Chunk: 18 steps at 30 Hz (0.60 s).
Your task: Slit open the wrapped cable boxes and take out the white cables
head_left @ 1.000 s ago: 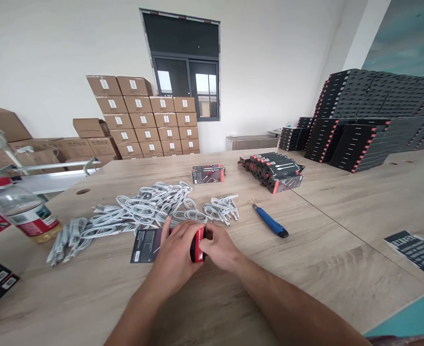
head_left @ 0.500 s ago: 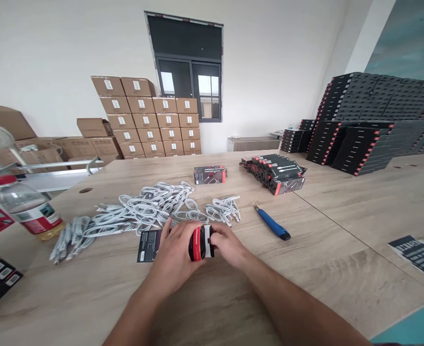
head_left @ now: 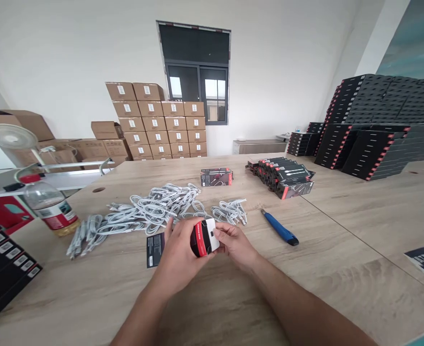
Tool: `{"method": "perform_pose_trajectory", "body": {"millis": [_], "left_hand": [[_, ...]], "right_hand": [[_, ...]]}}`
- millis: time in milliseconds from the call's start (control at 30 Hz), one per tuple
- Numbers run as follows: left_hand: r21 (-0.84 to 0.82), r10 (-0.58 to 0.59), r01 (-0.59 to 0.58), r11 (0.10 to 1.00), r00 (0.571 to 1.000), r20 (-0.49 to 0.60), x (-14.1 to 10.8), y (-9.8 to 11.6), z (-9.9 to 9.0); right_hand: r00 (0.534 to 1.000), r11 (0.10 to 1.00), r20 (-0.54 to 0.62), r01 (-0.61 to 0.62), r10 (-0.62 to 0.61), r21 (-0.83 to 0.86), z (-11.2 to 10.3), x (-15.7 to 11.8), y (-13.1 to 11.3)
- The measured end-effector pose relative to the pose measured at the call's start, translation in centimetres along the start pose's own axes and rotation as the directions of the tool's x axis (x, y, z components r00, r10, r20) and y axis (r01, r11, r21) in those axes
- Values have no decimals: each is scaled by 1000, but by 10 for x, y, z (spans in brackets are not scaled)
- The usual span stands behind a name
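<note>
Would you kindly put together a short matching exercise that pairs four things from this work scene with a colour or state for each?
Things:
1. cutter
2. bottle
3. cables
4. small box

Colours and states:
A. whitish, heaped in loops
B. held in the left hand
C. capped in red
D. mostly blue

Right pairs: 1-D, 2-C, 3-A, 4-B.

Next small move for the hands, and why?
Probably have the right hand ease the white, dark-notched end piece outward: that hand touches it, while the left hand grips the black-and-red cardboard box.
</note>
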<state>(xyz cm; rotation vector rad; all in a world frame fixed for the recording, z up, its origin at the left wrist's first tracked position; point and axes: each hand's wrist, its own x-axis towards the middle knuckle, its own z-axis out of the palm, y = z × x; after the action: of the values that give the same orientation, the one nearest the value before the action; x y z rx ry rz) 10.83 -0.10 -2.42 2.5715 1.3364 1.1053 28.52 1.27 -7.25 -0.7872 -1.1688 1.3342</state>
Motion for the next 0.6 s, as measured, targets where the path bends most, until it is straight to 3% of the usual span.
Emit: {"method": "perform_pose_trajectory", "body": {"millis": [100,167,267,333,600], "left_hand": [[82,9,-8,997,1000,-10,0,1,0],[159,9,-6,987,1000,-17,0,1,0],[260,16,-7,966,999,-36,-1,2,0],[305,33,-17,952,998,-47,-1,5,2],[389,99,-46,920,988,-117,-2,10,11]], "right_hand": [[981,993,-162,97,-108,-73,1,-1,0],[939,949,-227,205,-260,-239,3,-4,-3],[883,756,-78,348,-463,-554,8,-10,-9],[896,695,27,363,-444,-620,12,-13,-12],[964,847,-20,224,-267,-481,13,-10,-10]]}}
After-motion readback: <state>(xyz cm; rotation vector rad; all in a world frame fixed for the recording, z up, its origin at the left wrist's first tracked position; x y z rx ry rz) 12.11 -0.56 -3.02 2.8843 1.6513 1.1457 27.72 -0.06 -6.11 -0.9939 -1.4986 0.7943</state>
